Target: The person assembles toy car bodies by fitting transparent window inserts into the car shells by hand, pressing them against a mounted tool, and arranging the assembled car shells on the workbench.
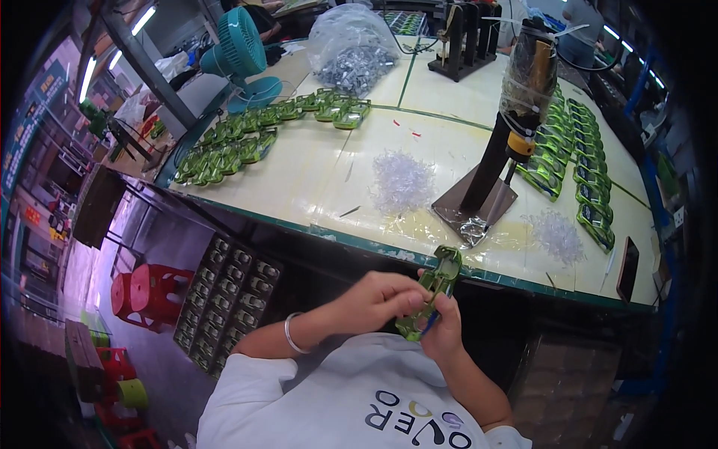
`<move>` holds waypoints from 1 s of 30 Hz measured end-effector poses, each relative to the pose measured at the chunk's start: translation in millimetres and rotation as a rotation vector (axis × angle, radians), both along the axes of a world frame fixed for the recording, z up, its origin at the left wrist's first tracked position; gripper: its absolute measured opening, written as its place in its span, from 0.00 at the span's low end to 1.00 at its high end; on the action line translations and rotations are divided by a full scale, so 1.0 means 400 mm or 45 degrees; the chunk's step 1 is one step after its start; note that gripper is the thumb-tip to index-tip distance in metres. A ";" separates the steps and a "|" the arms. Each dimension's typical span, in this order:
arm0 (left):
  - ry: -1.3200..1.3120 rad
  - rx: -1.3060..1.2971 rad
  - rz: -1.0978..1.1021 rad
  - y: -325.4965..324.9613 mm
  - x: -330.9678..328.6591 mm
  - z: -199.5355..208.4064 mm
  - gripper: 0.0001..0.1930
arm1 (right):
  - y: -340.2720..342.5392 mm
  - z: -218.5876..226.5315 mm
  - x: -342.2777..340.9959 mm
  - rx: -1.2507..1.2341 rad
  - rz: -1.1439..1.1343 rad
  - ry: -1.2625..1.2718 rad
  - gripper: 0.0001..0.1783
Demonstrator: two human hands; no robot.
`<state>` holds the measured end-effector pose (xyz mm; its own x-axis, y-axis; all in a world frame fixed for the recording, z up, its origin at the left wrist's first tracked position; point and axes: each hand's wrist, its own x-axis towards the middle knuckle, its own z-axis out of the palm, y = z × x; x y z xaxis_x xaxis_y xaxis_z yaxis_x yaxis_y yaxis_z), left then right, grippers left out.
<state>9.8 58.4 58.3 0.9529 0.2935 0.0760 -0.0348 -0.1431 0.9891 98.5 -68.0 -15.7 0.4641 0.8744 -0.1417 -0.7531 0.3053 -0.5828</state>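
A shiny green plastic shell (447, 263), looking like a toy car body with a bit of blue at its lower end, is held tilted in front of my chest, just off the table's near edge. My right hand (445, 329) grips its lower right side, fingers wrapped round it. From the left, my left hand (385, 299) reaches onto the middle of the shell with thumb and fingers pinched together. Whatever lies between those fingertips is too small to make out. Beyond the hands, a heap of small clear plastic pieces (404, 182) lies on the table.
Past the shell stands a dark bench press (490, 165) on a metal base. Rows of green shells (232, 157) line the left; more shells (593, 191) line the right. A second clear heap (557, 236), a phone (628, 269), a teal fan (241, 49) and a plastic bag (351, 45) are around.
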 end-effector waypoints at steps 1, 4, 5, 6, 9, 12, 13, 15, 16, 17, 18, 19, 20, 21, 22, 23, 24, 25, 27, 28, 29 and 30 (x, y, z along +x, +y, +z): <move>0.012 0.147 -0.010 0.031 0.010 0.007 0.05 | -0.016 -0.005 0.004 -0.005 -0.011 0.000 0.34; -0.128 1.006 0.432 0.188 0.075 -0.032 0.06 | -0.055 -0.013 -0.005 -0.045 0.068 0.014 0.29; -0.158 1.203 0.473 0.253 0.091 -0.057 0.07 | -0.064 -0.020 -0.011 -0.044 0.065 0.012 0.29; -0.160 1.207 0.470 0.300 0.098 -0.074 0.07 | -0.071 -0.027 -0.016 -0.073 0.067 0.008 0.29; -0.135 1.497 0.246 0.370 0.104 -0.089 0.09 | -0.078 -0.026 -0.027 -0.122 0.058 0.000 0.29; -0.038 1.603 0.121 0.380 0.110 -0.084 0.07 | -0.079 -0.020 -0.029 -0.137 0.058 0.073 0.29; 0.061 1.668 0.066 0.379 0.111 -0.077 0.06 | -0.079 -0.019 -0.029 -0.151 0.061 0.039 0.29; 0.163 1.729 0.011 0.384 0.112 -0.073 0.05 | -0.079 -0.014 -0.030 -0.166 0.067 0.006 0.29; 0.150 1.758 0.037 0.388 0.113 -0.073 0.04 | -0.080 -0.012 -0.030 -0.177 0.078 -0.007 0.29; 0.135 1.787 0.063 0.389 0.111 -0.074 0.03 | -0.082 -0.010 -0.031 -0.188 0.088 -0.021 0.29; 0.133 1.786 0.055 0.388 0.112 -0.075 0.03 | -0.083 -0.012 -0.029 -0.189 0.082 -0.018 0.29; 0.135 1.572 0.200 0.385 0.110 -0.078 0.03 | -0.086 -0.015 -0.028 -0.166 0.090 -0.027 0.30; 0.137 1.353 0.336 0.382 0.107 -0.081 0.02 | -0.089 -0.017 -0.026 -0.145 0.096 -0.035 0.31; 0.135 1.354 0.312 0.378 0.101 -0.086 0.02 | -0.094 -0.013 -0.025 -0.146 0.076 -0.024 0.31; 0.097 0.951 0.456 0.373 0.088 -0.091 0.02 | -0.096 -0.001 -0.020 -0.119 0.122 0.023 0.32; 0.066 0.543 0.585 0.369 0.076 -0.096 0.03 | -0.097 0.011 -0.014 -0.090 0.166 0.069 0.33; -0.014 0.332 0.554 0.347 0.062 -0.077 0.04 | -0.102 0.019 -0.010 -0.098 0.137 0.083 0.33; 0.009 0.315 0.525 0.323 0.063 -0.067 0.04 | -0.100 0.022 0.007 -0.071 0.172 0.051 0.34; -0.231 -0.086 0.519 0.276 0.059 -0.045 0.03 | -0.102 0.035 0.030 -0.055 0.188 0.027 0.35; -0.220 -0.098 0.502 0.257 0.053 -0.044 0.03 | -0.103 0.047 0.035 -0.150 0.150 -0.154 0.36; -0.181 -0.023 0.507 0.239 0.047 -0.046 0.03 | -0.107 0.055 0.040 -0.247 0.114 -0.332 0.37; -0.147 0.058 0.514 0.228 0.039 -0.046 0.04 | -0.109 0.059 0.045 -0.294 0.077 -0.393 0.38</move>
